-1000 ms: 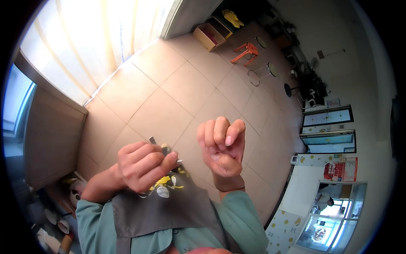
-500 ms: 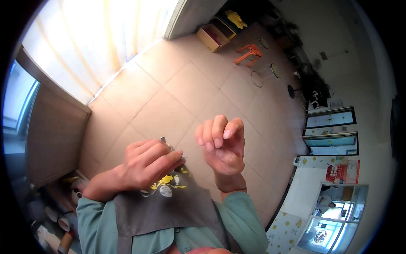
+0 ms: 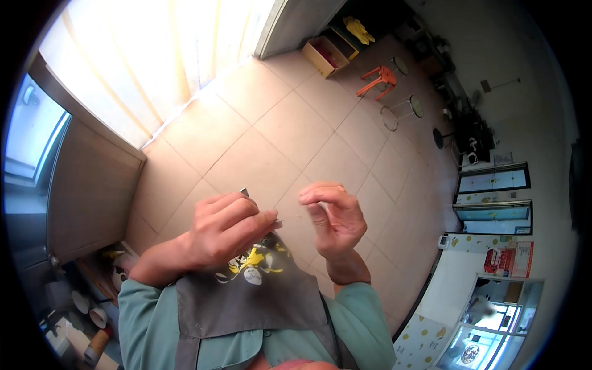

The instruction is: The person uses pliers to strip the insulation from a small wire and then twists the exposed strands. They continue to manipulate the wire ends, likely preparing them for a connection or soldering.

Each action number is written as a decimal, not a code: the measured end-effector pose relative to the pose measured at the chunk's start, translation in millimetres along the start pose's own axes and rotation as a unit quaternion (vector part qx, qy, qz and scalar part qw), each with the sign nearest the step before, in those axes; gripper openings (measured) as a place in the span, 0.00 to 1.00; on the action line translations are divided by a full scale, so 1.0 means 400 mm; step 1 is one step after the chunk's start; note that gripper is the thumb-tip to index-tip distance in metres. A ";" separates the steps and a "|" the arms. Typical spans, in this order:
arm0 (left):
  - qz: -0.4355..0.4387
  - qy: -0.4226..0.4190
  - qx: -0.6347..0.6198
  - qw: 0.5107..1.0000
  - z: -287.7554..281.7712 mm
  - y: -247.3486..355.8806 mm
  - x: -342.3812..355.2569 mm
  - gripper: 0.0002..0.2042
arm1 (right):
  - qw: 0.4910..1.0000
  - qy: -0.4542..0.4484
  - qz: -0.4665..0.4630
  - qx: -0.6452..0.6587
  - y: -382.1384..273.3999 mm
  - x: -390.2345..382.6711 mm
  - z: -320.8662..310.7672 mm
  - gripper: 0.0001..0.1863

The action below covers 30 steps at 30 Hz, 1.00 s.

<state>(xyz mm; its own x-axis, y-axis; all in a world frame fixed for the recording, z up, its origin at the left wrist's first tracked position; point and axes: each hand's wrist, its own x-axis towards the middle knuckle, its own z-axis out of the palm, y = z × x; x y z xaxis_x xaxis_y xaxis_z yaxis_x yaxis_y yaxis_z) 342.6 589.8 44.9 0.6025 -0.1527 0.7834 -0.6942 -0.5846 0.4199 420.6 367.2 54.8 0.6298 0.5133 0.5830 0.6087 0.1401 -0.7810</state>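
Observation:
My left hand [image 3: 225,227] is in front of the chest, its fingers wrapped round a small silvery metal tool [image 3: 245,192]. One flat end sticks up above the knuckles and another bit of metal shows by the thumb tip; the rest is hidden in the grip, so its kind cannot be told. To its right, my right hand [image 3: 339,217] is raised with fingers bent over and the thumb close under the fingertips, as in a pinch. Whatever is between them is too small to make out. Both hands are apart, above a grey apron [image 3: 246,308] with a yellow and white print.
Tiled floor [image 3: 246,160] lies below and ahead. A grey cabinet [image 3: 92,185] stands at left, beside bright curtains [image 3: 160,55]. Farther off are a cardboard box [image 3: 325,55], an orange stool [image 3: 379,80] and a round-topped stool [image 3: 416,106]. Cups and rolls [image 3: 95,333] crowd the lower left.
The right hand has turned; its spread, curled fingers have come together toward the thumb. The left hand keeps its hold on the metal tool. The whole view has shifted slightly.

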 end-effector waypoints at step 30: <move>-0.132 -0.043 -0.155 0.978 -0.004 0.037 0.036 0.11 | 0.960 0.069 0.132 0.236 -0.036 0.035 0.041 0.34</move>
<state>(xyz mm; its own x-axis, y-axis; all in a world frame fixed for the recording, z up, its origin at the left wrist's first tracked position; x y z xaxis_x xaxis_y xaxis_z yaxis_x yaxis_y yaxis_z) 340.5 580.2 63.1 0.7986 -0.1039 0.5928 -0.5878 -0.3459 0.7313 412.8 386.2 70.7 0.8104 0.4706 0.3490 0.1525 0.4058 -0.9012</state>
